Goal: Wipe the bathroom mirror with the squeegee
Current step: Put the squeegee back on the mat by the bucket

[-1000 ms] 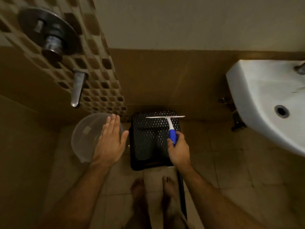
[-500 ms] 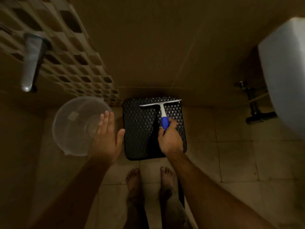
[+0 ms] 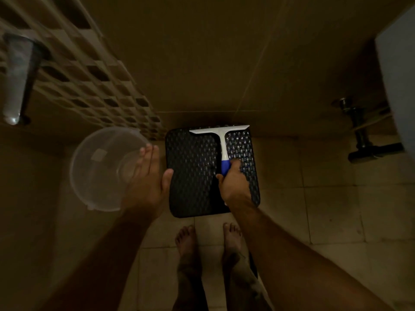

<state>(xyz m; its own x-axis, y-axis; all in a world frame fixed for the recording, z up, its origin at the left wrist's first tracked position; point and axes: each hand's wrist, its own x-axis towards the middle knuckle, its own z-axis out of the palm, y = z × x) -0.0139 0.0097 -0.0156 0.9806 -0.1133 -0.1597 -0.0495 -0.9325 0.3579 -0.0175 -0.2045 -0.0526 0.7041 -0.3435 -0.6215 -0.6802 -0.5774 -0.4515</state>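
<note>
A person's right hand [image 3: 234,185] grips the squeegee [image 3: 222,146] over the black stool's [image 3: 193,176] far edge, left hand [image 3: 148,176] open, idle; no mirror in view, wiping apparently not begun.

The room is dim, lit in a warm brownish tone. The floor [image 3: 325,198] is laid with large beige tiles with dark joints. The far wall [image 3: 224,52] is plain brown tile. On the left, a band of small checkered tiles [image 3: 94,86] runs down to the floor. A metal tap spout [image 3: 15,86] juts out at the left edge. Dark pipe fittings [image 3: 363,135] stand low at the right, beside a white basin [image 3: 399,86].
</note>
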